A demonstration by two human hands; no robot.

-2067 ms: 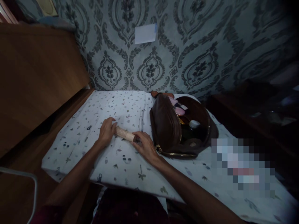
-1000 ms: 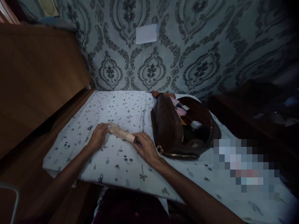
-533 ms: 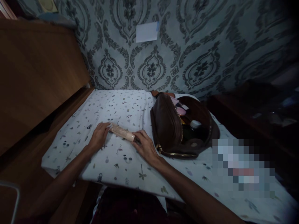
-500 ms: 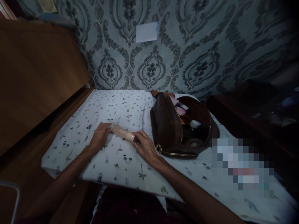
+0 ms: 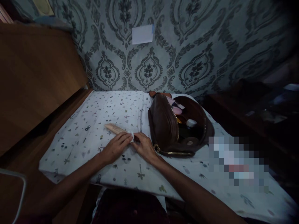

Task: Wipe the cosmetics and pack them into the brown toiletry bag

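A beige squeeze tube [image 5: 114, 128] lies slantwise above the patterned cloth, its flat end toward the upper left. My left hand [image 5: 118, 146] is closed over the tube near its cap end. A crumpled bit of thin white tissue [image 5: 132, 136] shows at its fingertips, against the tube. My right hand [image 5: 144, 146] grips the cap end, and its fingers hide the cap. Just right of my right hand stands an open brown leather bag [image 5: 162, 119], with a white-capped bottle [image 5: 191, 123] and pink items [image 5: 177, 110] inside.
The white cloth with small prints [image 5: 77, 137] covers the surface under my hands. A wooden cabinet [image 5: 39, 71] borders the left, and patterned wallpaper [image 5: 149, 67] rises behind. A blurred-out item [image 5: 235, 161] lies at right. Dark furniture [image 5: 243, 118] stands beyond the bag.
My left hand has slid along the tube from its flat end to the cap end, beside my right hand. My right hand keeps hold of the cap end. The view has shifted slightly.
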